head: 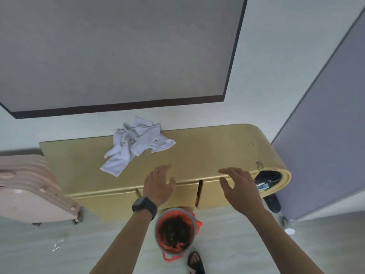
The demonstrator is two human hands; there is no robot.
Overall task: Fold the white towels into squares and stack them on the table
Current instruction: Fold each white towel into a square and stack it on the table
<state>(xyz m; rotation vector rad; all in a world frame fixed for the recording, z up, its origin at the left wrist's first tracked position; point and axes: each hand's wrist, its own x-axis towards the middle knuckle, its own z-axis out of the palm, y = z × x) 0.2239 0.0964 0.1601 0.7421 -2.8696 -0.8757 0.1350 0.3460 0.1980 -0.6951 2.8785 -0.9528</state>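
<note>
Fingers (160,171) of left hand (158,184) and right hand (240,184) spread loose, empty; crumpled white towels (136,144) on the table (207,151) blur, count unclear.

Crumpled white towels (136,144) on table (207,151)

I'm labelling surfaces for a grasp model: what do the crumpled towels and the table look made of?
The towels look like soft white cloth, probably cotton: they lie limp in creases. The table looks like yellowish wood or laminate, smooth with little sheen, chipped near its rounded right end.
</note>
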